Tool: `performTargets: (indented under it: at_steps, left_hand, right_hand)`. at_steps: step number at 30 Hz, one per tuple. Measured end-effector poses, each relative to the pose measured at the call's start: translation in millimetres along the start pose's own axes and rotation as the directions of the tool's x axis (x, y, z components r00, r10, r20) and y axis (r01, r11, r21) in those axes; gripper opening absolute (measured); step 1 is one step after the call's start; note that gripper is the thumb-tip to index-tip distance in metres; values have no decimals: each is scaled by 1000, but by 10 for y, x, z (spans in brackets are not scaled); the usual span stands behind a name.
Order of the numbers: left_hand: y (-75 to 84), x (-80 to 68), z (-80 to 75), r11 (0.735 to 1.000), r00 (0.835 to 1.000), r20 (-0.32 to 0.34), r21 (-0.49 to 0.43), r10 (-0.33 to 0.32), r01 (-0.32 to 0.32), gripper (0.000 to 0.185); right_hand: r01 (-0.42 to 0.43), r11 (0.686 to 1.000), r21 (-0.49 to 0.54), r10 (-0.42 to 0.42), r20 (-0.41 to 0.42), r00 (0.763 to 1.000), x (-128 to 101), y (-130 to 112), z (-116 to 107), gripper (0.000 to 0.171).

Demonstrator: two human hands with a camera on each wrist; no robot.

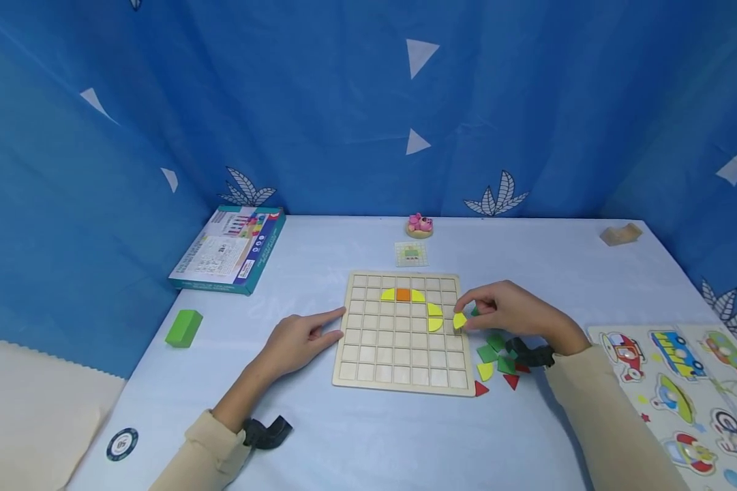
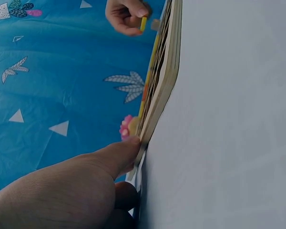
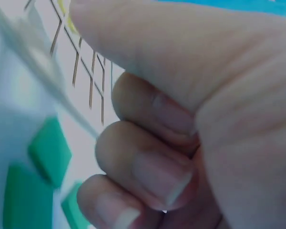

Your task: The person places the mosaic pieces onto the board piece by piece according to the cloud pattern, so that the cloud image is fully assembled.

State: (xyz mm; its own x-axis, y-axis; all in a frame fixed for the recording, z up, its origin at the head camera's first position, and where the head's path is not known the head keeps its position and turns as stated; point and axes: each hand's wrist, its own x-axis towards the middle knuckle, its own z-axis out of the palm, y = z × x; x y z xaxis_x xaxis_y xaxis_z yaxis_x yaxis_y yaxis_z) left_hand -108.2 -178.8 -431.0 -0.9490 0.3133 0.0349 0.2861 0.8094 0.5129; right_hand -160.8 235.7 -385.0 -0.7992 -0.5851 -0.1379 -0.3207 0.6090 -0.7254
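No complete word, brand or number is legible in any view. Beyond the left hand and to its left, the box carries print on its top face: a white label with rows of fine type, and a blue strip with small pale marks. Both are too small to read. Left of the same hand, nearer the wearer, the round token bears dark central characters, unresolved.
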Motion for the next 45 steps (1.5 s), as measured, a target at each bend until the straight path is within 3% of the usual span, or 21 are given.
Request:
performTargets:
  at_steps: [12,21,27,32,45]
  left_hand:
    - [19,8,15,1000,1000,-3,0,2,-2,49]
    - [15,10,-7,1000,1000,-3,-3,1,-1,50]
    - [0,7,-4,1000,1000,4,-3,-5,5,50]
    - [0,9,-5,1000,1000,13,-1,-3,3,50]
    - [-12,15,-16,1000,1000,21,4,6,-6,51]
  right_hand:
    - [74,997,2,-74,66,995,312,-244,151,22]
    - [147,989,-31,-145,58,988,566,-376,289,25]
    - [195,981,2,-195,72,978,741,-486,397,24]
    - [223,975,2,-223,35,974,888,-519,540,24]
    - [69,997,-47,-75,-145,987,1037,-678,843,24]
